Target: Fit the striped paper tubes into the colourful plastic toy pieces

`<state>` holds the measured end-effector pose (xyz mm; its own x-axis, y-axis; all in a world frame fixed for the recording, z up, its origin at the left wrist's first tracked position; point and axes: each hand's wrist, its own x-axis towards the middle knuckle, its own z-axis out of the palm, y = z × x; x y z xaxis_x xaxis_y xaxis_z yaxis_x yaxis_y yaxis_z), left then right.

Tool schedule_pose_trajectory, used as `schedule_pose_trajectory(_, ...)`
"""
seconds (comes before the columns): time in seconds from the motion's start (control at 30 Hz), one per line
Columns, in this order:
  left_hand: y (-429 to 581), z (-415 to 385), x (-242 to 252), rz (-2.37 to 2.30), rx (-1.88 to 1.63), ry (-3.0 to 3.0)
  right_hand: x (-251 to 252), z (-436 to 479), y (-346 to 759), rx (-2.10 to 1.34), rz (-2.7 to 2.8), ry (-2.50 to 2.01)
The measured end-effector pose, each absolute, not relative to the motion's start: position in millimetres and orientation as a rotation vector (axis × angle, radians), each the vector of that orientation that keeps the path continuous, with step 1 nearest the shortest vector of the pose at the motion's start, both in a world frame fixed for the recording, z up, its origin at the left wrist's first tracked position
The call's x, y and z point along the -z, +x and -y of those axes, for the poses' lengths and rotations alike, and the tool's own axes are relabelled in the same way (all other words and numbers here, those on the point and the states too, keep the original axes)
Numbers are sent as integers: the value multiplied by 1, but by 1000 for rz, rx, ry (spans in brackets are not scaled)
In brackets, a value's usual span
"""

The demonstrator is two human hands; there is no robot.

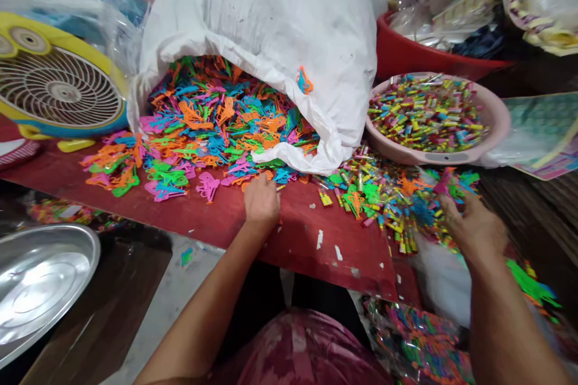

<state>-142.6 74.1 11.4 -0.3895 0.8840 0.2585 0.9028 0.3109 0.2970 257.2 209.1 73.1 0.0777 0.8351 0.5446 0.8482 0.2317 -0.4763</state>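
My left hand [262, 203] rests at the red table's front side with its fingers curled, at the edge of a heap of small flat plastic pieces [208, 123] in orange, blue, green and pink. What lies under its fingertips is hidden. The heap spills out of a large white sack [289, 6]. On the right, my right hand [481, 228] is slightly blurred, thumb and fingers apart. It reaches over a mixed pile of small capped tubes [397, 210] and plastic pieces. A magenta piece [445, 181] lies by its thumb tip.
Behind my right hand stands a pink basin [499, 126] full of small tubes, with a red tub [406, 51] beyond. A yellow fan [63, 90] is at the left, above a metal bowl [90, 246]. Bagged pieces [419, 343] sit below the table [311, 252].
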Motion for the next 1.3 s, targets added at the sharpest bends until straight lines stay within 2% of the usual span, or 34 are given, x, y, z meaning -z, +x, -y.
schedule_pose_trajectory(0.1, -141, -82, -14, 2484, 467, -1721, -79, -207, 255, 296, 1799, -1692)
schedule_pose_trajectory(0.17, -135, -81, -15, 2453, 454, -1738, -74, -193, 222, 297, 1912, -1562)
schedule_pose_trajectory(0.37, -116, -50, -14, 2265, 709, -1817, -43, -165, 73, -511, 2376, -781)
schedule_pose_trajectory(0.47, -112, -22, -5, 2250, 981, -1870, -33, -167, 20, -579, 2470, -587)
schedule_pose_trajectory(0.57, -112, 3, 5, 2264, 1487, -1754, -29, -167, -17, -551, 2631, -472)
schedule_pose_trajectory(0.67, -117, 17, 9, 2300, 1926, -1524, -26, -160, -44, -413, 2782, -449)
schedule_pose_trajectory(0.77, -124, 19, 10, 2311, 2207, -1360, -22, -154, -60, -211, 2861, -499)
schedule_pose_trajectory(0.83, -129, 17, 10, 2311, 2323, -1293, -17, -154, -64, -165, 2855, -542)
schedule_pose_trajectory(1.07, -131, 8, 14, 2231, 2719, -978, -12, -159, -45, -350, 2661, -613)
schedule_pose_trajectory(1.3, -128, 0, 18, 2259, 2909, -853, -22, -150, -67, -165, 2857, -497)
